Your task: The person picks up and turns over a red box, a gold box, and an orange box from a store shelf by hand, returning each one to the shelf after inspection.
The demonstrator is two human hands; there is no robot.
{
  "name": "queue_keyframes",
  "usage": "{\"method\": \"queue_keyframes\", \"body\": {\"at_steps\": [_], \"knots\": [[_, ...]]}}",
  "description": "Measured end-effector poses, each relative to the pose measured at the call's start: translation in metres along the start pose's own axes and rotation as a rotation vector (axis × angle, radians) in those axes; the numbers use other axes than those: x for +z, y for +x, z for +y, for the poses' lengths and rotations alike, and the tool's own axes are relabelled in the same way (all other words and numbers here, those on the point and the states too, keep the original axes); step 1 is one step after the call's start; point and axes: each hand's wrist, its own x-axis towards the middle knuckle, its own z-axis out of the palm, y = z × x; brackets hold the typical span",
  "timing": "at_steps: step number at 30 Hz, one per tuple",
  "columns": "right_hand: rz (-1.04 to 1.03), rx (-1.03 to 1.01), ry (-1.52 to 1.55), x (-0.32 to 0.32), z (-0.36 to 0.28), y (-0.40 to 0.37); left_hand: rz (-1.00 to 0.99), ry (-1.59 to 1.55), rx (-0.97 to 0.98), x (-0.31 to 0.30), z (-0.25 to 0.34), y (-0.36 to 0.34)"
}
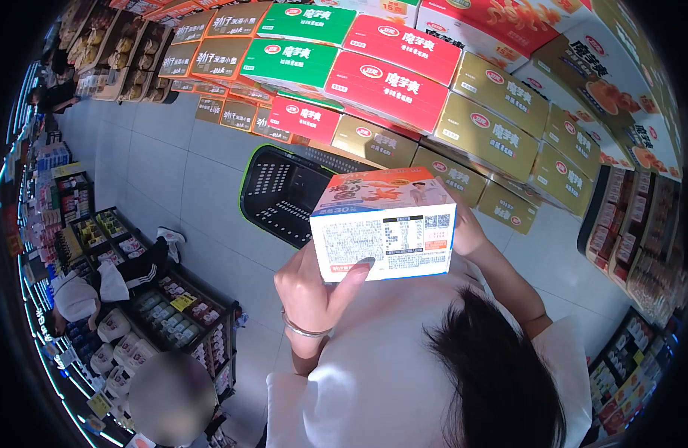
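In front of my chest I hold a snack box [381, 235], tilted so that its white side with small print, a table and a square code faces up toward me. Its orange and red printed face points away. My left hand [314, 287], with a bracelet at the wrist, grips the lower left corner, the thumb lying across the printed side. My right hand [467, 228] is at the box's right side, its fingers mostly hidden behind it. Past the box, a black shopping basket with a green rim [265, 183] is partly covered by it.
Stacked green cartons [295, 63], red cartons [388, 78] and gold cartons [489, 134] form a display ahead. Brown cartons [224, 56] are at its left. A low shelf [183, 310] and a crouching person [120, 280] are to the left. Another shelf [627, 224] stands right.
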Motion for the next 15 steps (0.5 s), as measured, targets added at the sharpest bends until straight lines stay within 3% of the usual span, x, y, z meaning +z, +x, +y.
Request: {"method": "queue_keyframes", "body": {"at_steps": [15], "knots": [[0.003, -0.037, 0.024, 0.0, 0.006, -0.004, 0.045, -0.052, 0.003, 0.002, 0.001, -0.008]]}}
